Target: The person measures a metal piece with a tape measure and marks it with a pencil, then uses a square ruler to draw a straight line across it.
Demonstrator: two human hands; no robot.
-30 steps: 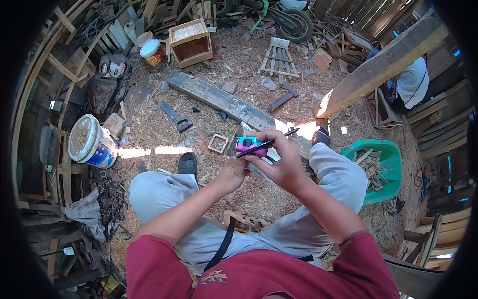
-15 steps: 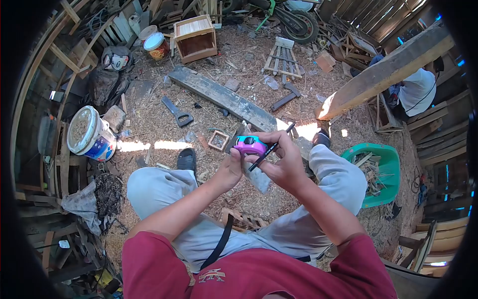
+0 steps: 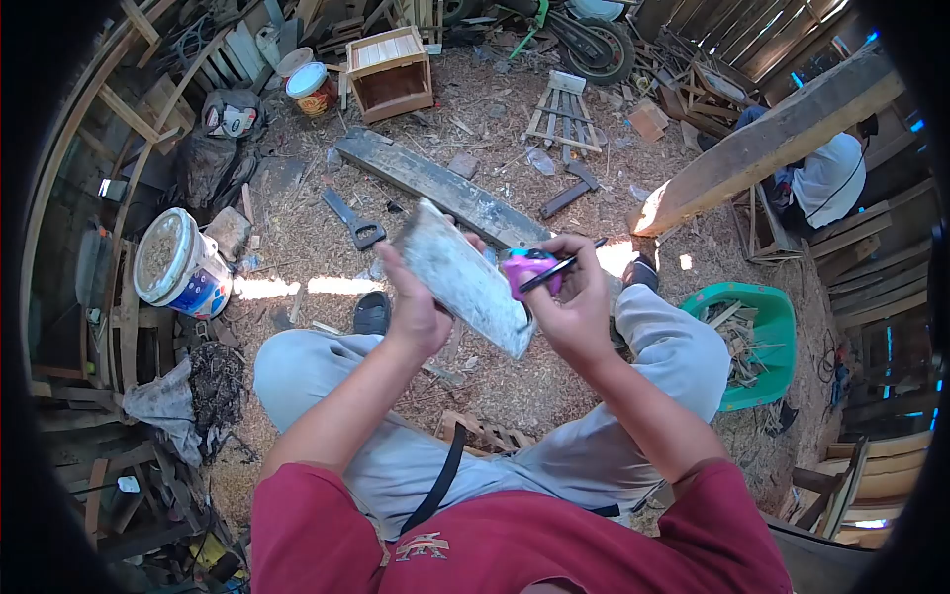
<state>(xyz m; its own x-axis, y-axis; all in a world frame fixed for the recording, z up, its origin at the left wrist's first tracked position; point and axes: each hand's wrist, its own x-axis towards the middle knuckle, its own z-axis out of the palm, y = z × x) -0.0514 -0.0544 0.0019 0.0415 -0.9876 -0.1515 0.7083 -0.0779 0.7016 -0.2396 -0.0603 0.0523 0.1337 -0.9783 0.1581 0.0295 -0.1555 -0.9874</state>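
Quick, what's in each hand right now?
Left hand: closed on the board.
Right hand: closed on the tape measure and the pen.

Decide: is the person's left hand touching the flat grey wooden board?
Touching. The head view shows the left hand gripping the flat grey wooden board, fingers wrapped over its edge.

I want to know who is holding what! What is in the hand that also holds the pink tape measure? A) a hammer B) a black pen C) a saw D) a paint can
B: the right hand grips the pink tape measure with a black pen lying across it, while the left hand holds up a grey wooden board.
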